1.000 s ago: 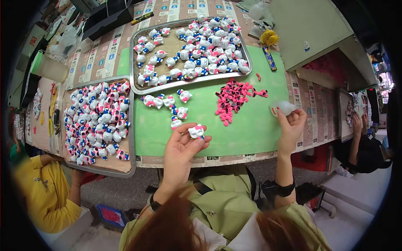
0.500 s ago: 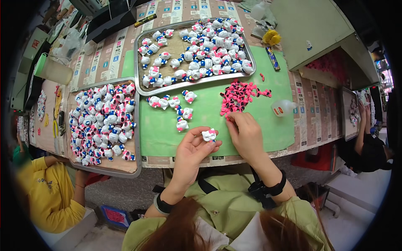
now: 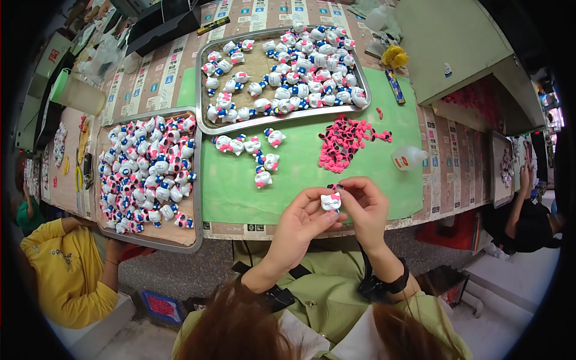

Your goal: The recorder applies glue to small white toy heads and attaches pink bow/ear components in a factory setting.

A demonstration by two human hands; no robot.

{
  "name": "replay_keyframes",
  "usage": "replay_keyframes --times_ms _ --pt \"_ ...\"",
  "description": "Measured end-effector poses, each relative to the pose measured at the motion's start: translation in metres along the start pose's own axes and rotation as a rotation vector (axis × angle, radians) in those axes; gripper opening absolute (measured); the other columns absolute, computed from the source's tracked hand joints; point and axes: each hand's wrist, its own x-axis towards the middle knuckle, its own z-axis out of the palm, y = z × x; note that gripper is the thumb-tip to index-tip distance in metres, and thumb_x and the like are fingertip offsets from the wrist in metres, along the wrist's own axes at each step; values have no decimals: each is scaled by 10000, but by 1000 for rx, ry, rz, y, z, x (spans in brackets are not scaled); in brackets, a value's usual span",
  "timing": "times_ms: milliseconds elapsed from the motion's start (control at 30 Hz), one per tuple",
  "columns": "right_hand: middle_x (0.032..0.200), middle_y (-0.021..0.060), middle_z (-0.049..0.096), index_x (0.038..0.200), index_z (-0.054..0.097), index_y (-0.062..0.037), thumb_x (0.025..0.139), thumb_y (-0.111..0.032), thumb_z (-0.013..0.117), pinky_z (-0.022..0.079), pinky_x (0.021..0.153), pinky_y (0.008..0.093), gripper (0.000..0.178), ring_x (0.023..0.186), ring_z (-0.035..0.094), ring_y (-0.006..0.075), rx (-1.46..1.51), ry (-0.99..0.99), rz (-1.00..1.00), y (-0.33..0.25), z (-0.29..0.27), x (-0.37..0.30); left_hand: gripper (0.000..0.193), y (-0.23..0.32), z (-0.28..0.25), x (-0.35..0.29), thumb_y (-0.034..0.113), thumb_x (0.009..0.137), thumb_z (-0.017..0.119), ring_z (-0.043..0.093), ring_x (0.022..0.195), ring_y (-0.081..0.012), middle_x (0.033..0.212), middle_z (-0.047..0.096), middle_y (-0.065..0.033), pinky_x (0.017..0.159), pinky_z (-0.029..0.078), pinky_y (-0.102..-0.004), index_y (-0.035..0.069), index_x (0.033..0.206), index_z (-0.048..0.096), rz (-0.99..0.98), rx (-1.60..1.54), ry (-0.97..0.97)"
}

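My left hand (image 3: 295,229) is closed on a small white cat figurine (image 3: 330,202) with a pink bow, its face turned up. Just behind the figurine's head, my right hand (image 3: 367,211) pinches a tiny pink-and-black piece (image 3: 338,187), partly hidden by the fingertips. Both hands meet above the near edge of a green mat (image 3: 252,207). Beyond them lies a pile of similar pink-and-black pieces (image 3: 343,144). Several loose figurines (image 3: 263,178) with blue bodies lie on the mat to the left.
A metal tray (image 3: 282,123) of figurines stands at the back, another fuller tray (image 3: 197,180) at the left. Right of the pile is a small white bottle (image 3: 409,158). A grey metal box (image 3: 450,54) is at the back right. People sit at both sides.
My right hand has come from the pile back to the figurine, now with a pink-and-black piece in its fingertips. My left hand has moved right, carrying the figurine.
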Motion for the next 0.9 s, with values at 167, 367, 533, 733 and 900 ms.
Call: replay_keyframes --times_ms 167,367,533,733,900 --pt "743 94 578 810 584 6 689 44 586 440 605 241 127 669 553 143 -379 -114 -289 -8 -8 2 313 3 -2 -3 0 812 492 547 892 -144 1022 510 -89 759 448 -240 -10 1106 387 -15 83 -9" --pt "760 102 581 818 590 19 694 63 570 439 621 245 133 681 555 150 -256 -44 -243 -4 -12 -2 339 9 2 -6 1 813 495 546 896 -141 1030 511 -92 760 446 -235 -22 1132 385 29 135 37" --pt "789 93 587 805 595 35 705 59 558 432 639 241 110 713 549 142 -84 -196 -35 -23 -16 -6 341 4 0 -5 6 812 503 540 872 -110 999 534 -75 748 439 -224 -27 1137 405 66 245 144" --pt "783 91 587 809 598 29 725 9 559 434 640 243 95 716 552 146 -196 -328 4 -29 -16 -5 340 -1 -3 -7 7 796 527 528 837 -78 953 551 -50 720 430 -210 -10 1125 445 177 457 122" --pt "780 84 585 813 596 33 735 3 558 438 644 242 91 723 554 133 -175 -341 66 -29 -15 -5 330 1 -3 -9 13 799 525 528 838 -87 961 546 -52 740 431 -216 -8 1120 451 195 496 102"
